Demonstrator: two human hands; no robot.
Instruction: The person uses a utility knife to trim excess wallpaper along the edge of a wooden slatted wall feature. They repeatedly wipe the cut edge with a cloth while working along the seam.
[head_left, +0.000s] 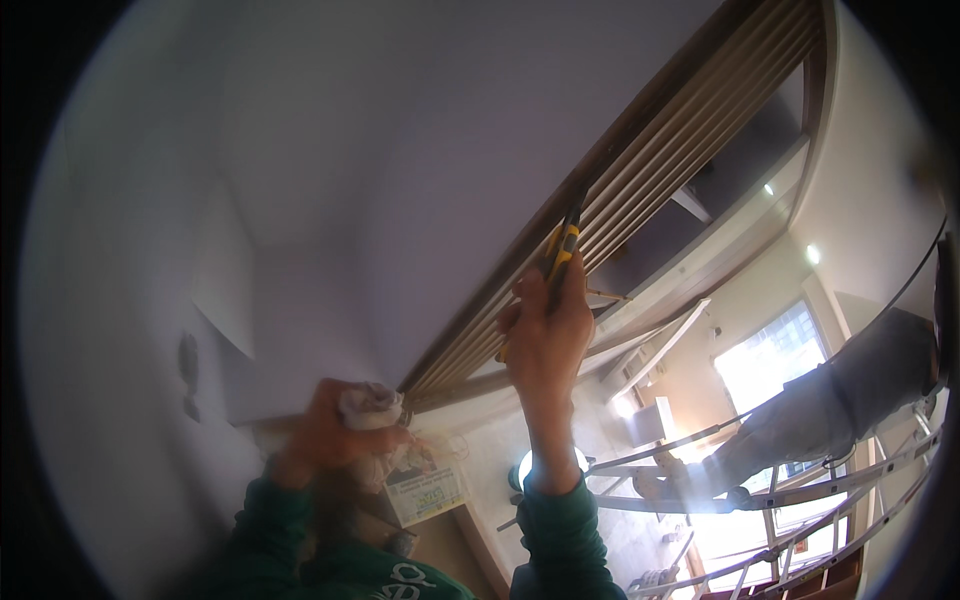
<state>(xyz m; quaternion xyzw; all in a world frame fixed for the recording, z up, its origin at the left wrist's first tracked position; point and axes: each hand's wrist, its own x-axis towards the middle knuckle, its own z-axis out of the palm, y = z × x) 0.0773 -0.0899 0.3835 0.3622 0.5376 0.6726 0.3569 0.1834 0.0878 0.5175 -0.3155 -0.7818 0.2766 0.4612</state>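
My right hand (pixel 548 325) is raised and closed around a yellow and black tool, which looks like a utility knife (pixel 566 236). The tool's dark tip is at the dark edge strip of a brown slatted panel (pixel 650 165) overhead. Lower and to the left, my left hand (pixel 330 430) grips a crumpled whitish cloth (pixel 372 405), close to the panel's lower end. Both of my forearms wear green sleeves. Fingers of my left hand are partly hidden by the cloth and slightly blurred.
A pale smooth surface (pixel 430 150) borders the panel on the left. A printed box or sheet (pixel 425 490) lies below my left hand. At right, another person's grey-clad legs (pixel 830 410) stand on a metal ladder (pixel 800 490), near a bright window (pixel 770 355).
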